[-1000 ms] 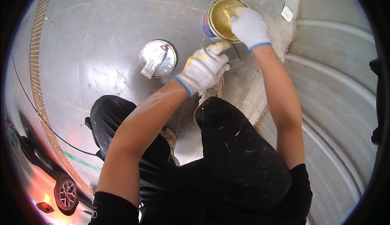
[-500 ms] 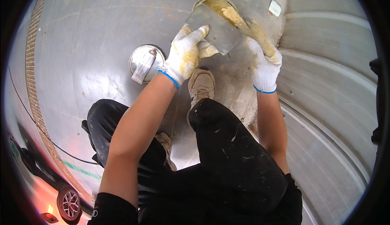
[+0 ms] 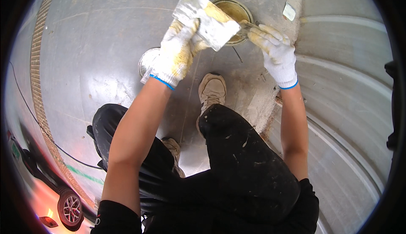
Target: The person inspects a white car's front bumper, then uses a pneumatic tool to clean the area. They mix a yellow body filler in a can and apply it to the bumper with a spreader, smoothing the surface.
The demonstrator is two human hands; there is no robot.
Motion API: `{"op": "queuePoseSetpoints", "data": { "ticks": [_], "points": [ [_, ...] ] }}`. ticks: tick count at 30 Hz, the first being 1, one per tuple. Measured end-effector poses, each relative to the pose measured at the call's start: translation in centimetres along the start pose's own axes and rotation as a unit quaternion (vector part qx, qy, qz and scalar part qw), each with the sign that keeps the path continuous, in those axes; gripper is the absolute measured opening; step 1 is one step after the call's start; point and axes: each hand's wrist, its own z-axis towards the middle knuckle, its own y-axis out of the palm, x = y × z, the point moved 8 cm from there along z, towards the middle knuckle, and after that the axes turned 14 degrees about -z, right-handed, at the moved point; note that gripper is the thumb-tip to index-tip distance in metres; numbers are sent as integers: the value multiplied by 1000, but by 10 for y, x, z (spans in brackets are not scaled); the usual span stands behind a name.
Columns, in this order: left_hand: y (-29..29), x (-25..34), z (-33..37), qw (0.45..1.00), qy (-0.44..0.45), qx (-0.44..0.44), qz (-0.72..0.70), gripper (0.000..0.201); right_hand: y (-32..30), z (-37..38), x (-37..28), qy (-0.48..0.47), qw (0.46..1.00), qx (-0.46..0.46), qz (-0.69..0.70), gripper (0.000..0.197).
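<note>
My left hand, in a stained white knit glove, grips a flat rectangular plate by its near edge. Its pale, smeared face shows, with a yellow patch of putty at the far right edge. My right hand, gloved likewise, closes on a putty knife. The knife's blade is at the plate's right corner; I cannot tell whether they touch. Below and behind both tools stands an open round can with yellowish paste inside, partly covered by the plate.
A round white lid or can and a tube are partly behind my left hand. A whitish scrap lies by the ribbed metal wall at right. My shoe is near the can. A car wheel shows lower left.
The plate has moved up and left and turned, now showing its smeared face with yellow putty. My right hand has swung slightly right, its knife now by the plate's corner.
</note>
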Motion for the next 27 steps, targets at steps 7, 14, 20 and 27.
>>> {"op": "queuePoseSetpoints", "data": {
  "ticks": [7, 14, 20, 27],
  "points": [
    [6, 26, -2, 927, 99, 46, 360, 36, -21, 15, -8, 22, 997, 62, 26, 39],
    [19, 22, 1, 900, 160, -5, 405, 33, -12, 28, -32, -79, 997, -9, 18, 34],
    [5, 42, 17, 924, 198, 59, 322, 24, 10, 28, -19, -64, 996, -49, 38, 32],
    [-14, 37, 13, 959, 118, 88, 242, 30, 55, 30, -14, -5, 1000, -21, -13, 31]
  ]
}}
